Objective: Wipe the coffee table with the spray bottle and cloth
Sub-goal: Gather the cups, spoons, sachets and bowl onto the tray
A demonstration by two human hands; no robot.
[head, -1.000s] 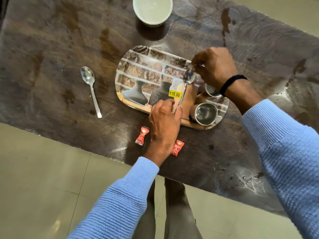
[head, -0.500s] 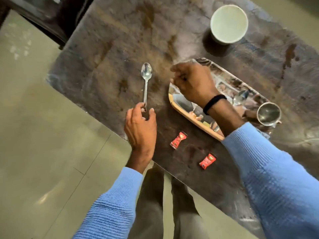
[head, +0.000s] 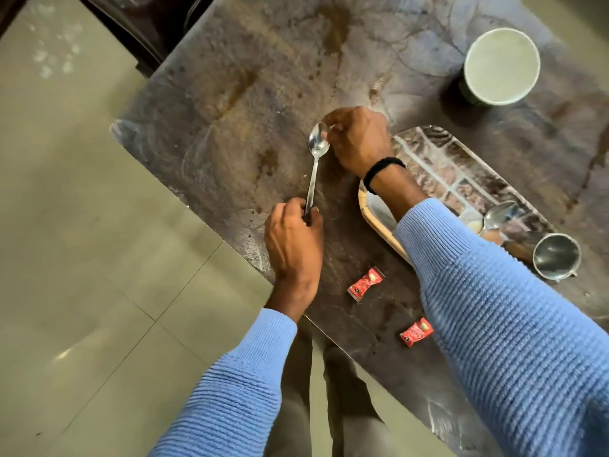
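The dark stone coffee table [head: 237, 94] carries brown stains and dried splashes. A steel spoon [head: 314, 166] lies near its left corner. My left hand [head: 293, 242] pinches the spoon's handle end. My right hand [head: 357, 140] has its fingertips on the spoon's bowl. No spray bottle and no cloth are in view.
A patterned tray [head: 461, 173] sits to the right, partly under my right arm, with a second spoon [head: 499, 216] and a small steel cup [head: 555, 255] on it. A white paper cup [head: 501, 65] stands at the back right. Two red sachets [head: 365, 283] [head: 416, 332] lie near the front edge.
My left hand closed on the spoon's handle. My right hand left the tray's edge and reached over to the spoon's bowl. The view shifted left.
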